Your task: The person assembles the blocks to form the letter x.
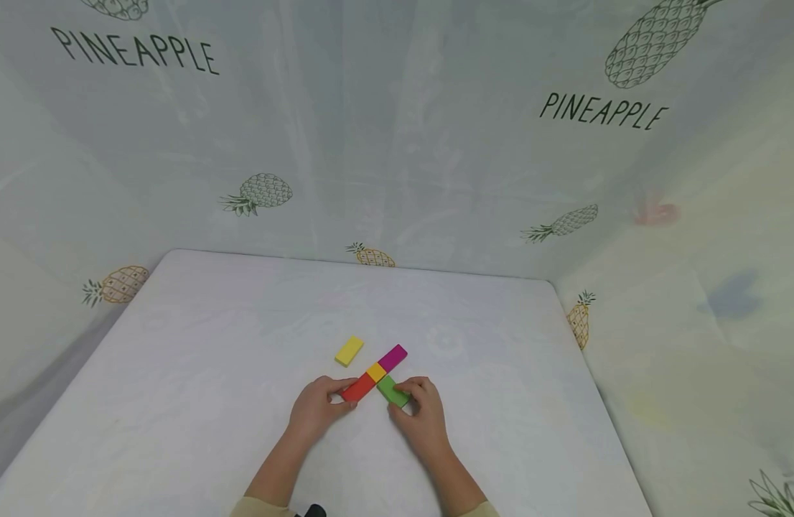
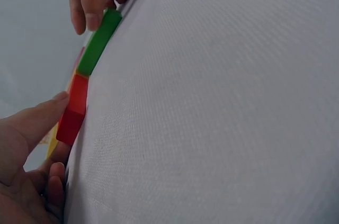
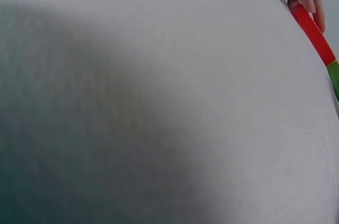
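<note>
My left hand pinches the outer end of a red block between thumb and fingers. On the other side, my right hand holds a green block by its near end. Between the red block and a purple block sits a small orange-yellow block, and these three form a slanting line. The green block runs off at an angle from the orange-yellow one. In the left wrist view, the green block's far end meets the red block. The right wrist view hides my right fingers.
A yellow block lies apart, just beyond the red one. All of the blocks are on a white-covered table. Pineapple-printed curtains hang behind the table and along both sides. A small black object shows at the bottom edge.
</note>
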{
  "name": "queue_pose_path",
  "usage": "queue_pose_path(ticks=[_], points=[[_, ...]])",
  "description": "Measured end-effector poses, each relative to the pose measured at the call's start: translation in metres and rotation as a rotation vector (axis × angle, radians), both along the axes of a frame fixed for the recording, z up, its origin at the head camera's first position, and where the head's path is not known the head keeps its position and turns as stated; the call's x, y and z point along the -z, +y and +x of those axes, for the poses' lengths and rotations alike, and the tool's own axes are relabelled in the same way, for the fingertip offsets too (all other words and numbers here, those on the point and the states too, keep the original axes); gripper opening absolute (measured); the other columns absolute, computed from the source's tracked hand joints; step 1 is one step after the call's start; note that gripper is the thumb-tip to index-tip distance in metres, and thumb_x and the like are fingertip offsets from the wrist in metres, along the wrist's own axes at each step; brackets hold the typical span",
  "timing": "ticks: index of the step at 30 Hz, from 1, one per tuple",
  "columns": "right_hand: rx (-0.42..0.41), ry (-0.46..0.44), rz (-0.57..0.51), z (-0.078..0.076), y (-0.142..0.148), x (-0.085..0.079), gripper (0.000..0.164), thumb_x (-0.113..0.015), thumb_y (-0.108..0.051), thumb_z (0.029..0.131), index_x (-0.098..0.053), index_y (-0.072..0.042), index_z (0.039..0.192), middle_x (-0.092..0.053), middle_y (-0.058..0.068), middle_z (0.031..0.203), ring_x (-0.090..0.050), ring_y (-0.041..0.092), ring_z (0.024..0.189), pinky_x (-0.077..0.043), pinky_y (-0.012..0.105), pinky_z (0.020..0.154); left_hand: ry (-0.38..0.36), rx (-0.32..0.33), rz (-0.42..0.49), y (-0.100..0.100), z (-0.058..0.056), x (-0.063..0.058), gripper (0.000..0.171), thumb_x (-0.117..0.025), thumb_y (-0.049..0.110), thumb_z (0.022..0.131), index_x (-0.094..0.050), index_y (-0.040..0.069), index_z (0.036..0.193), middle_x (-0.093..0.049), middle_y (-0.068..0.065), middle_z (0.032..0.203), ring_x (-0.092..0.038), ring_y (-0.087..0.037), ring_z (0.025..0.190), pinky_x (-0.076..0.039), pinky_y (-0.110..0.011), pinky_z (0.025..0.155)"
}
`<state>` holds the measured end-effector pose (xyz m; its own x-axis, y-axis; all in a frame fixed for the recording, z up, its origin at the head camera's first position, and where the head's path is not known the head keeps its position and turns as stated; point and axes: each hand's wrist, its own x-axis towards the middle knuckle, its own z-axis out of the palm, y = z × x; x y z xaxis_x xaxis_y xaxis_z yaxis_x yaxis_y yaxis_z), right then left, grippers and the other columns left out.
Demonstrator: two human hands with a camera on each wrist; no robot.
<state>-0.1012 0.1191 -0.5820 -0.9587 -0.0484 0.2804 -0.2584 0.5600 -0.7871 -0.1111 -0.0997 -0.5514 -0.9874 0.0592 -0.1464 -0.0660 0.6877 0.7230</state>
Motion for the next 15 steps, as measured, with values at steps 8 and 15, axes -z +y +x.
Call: queue_pose_path(ticks=[8, 15], points=[[0.022, -0.038, 0.001, -0.0005, -0.0008, -0.0018, 0.023, -0.078, -0.011, 0.08, -0.073, -0.022, 0.101, -0.056, -0.011, 0.1, -0.053, 0.011, 0.096, -0.046, 0.032, 0.086, -0.006, -0.021, 0.01, 0.0003, 0.0001, -0.0002, 0.045, -0.081, 0.021, 0.079, -0.07, 0.023, 0.123, -0.057, 0.006, 0.09, -0.048, -0.016, 0.083, -0.044, -0.03, 0.065], [0.031, -0.058, 0.009, -0.0011, -0.0008, -0.0025, 0.02, -0.078, -0.011, 0.081, -0.074, -0.022, 0.098, -0.055, -0.012, 0.098, -0.052, 0.01, 0.095, -0.046, 0.031, 0.086, -0.014, -0.031, 0.028, 0.0007, 0.0002, 0.0006, 0.046, -0.082, 0.021, 0.079, -0.07, 0.024, 0.123, -0.057, 0.006, 0.09, -0.048, -0.017, 0.083, -0.044, -0.029, 0.064]])
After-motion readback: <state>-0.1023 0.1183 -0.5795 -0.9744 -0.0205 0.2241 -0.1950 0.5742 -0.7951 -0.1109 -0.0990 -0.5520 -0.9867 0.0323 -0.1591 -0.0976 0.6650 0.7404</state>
